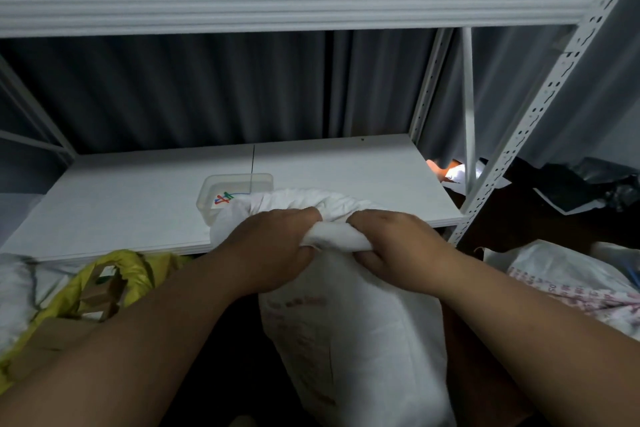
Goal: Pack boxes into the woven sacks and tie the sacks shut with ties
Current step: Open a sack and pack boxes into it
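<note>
At the centre of the frame, just below the shelf edge, we have both hands clamped on the gathered mouth of the white woven sack [356, 340]. Our left hand [273, 250] and right hand [394, 250] sit side by side, knuckles nearly touching, fingers curled round the twisted neck [334, 236] of fabric between them. The sack's body stands upright in the lower middle of the frame, bulging as if already filled, though we cannot see the boxes inside it.

We judge the step in hand to be closing the mouth ready for a tie. To do it well, we should keep the twist tight and bunch the fabric into one narrow rope, so no loose fold slips out. One hand has to hold that neck alone while the other fetches a tie, and the colored ties [225, 198] lie in the clear plastic tub [235, 184] on the white shelf [138, 205], just behind the sack's top. We would grip low on the neck, close to the contents, leaving a length above for the tie to bite.

At lower left a yellow sack [135, 267] lies open with cardboard boxes [100, 291] showing in it; at right edge lies another printed sack [571, 281].
</note>
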